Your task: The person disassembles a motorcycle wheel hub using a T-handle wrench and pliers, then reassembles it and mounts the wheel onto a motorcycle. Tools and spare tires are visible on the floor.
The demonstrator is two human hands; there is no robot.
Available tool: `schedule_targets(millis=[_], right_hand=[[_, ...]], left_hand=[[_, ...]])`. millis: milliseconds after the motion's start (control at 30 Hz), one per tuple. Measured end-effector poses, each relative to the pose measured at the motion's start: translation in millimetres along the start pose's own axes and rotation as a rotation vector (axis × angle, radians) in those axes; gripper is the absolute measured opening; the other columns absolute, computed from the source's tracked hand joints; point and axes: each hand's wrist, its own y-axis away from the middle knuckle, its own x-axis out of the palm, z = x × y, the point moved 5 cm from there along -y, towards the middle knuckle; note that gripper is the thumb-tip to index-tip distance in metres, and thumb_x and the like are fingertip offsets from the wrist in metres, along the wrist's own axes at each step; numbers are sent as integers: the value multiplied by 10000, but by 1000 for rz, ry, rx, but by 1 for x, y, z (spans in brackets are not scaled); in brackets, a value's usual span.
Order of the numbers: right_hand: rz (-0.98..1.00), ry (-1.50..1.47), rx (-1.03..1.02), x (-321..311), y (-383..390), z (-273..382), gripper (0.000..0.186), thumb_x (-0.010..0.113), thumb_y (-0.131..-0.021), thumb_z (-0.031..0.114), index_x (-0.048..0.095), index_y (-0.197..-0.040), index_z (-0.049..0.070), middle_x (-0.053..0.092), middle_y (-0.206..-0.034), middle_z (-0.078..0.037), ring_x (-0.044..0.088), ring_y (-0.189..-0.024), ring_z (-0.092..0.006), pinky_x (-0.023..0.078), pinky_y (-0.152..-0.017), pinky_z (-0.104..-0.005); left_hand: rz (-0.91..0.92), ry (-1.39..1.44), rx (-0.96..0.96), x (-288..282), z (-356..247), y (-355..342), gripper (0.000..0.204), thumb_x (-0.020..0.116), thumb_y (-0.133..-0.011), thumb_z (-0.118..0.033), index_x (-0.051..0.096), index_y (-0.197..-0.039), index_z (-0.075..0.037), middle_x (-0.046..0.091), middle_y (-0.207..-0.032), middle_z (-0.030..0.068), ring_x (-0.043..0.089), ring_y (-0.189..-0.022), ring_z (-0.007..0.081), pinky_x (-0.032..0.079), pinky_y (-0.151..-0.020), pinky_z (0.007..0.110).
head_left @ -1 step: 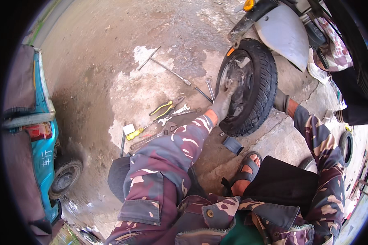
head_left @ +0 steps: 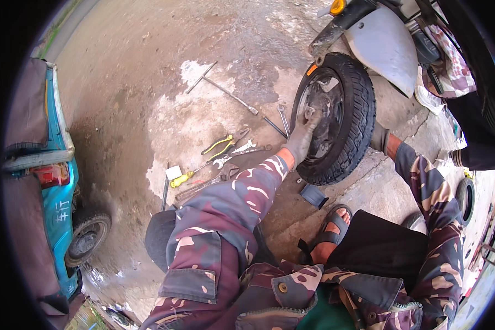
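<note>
A motorcycle wheel [head_left: 353, 124] with a black knobbly tyre stands upright between my two hands, below a fork leg [head_left: 324, 41] and a silver-grey mudguard [head_left: 382, 47]. My left hand [head_left: 301, 137], in a grey glove, is closed at the hub on the wheel's left face. On the far side, my gloved right hand [head_left: 379, 137] holds the wheel from the right; its fingers are hidden behind the tyre. Left of the wheel lie a combination wrench [head_left: 283, 120], a T-handle wrench [head_left: 228, 94], yellow-handled pliers [head_left: 223, 143] and a yellow-handled screwdriver [head_left: 182, 179].
A small dark grey box-like piece [head_left: 313, 195] lies between the wheel and my sandalled foot [head_left: 333, 228]. A blue vehicle [head_left: 60, 214] stands at the left. Another person's black-clothed leg [head_left: 481, 148] is at the right, with a loose tyre [head_left: 466, 198] nearby.
The wheel has shifted very slightly to the right, with both hands still on it. The tools on the ground have not moved.
</note>
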Motion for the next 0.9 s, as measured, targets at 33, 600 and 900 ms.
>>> schedule_targets(millis=[33,600,900], right_hand=[[53,59,-132,0,-2,-4,464,602,-1083,220,587,-1511,41,618,-1528,-117,591,-1355,-254,445,-1189,-394],[193,-127,-67,-23,-4,-54,491,645,-1054,137,574,-1533,53,608,-1551,-107,589,-1365,-258,435,-1204,-392],[83,430,-118,-21,2,2,400,541,-1101,230,641,-1448,58,688,-1403,-131,654,-1245,-251,491,-1127,-394]], left_hand=[[0,13,-2,1,4,1,1092,778,-936,-617,244,-1687,-31,370,-1693,128,335,-1553,230,224,-1293,374],[1,24,-33,-3,14,-3,1189,791,-904,-654,190,-1699,-7,323,-1721,162,283,-1593,254,205,-1302,399],[-28,-55,-4,0,2,6,1141,737,-936,-681,205,-1696,-16,368,-1689,151,333,-1558,242,228,-1289,366]])
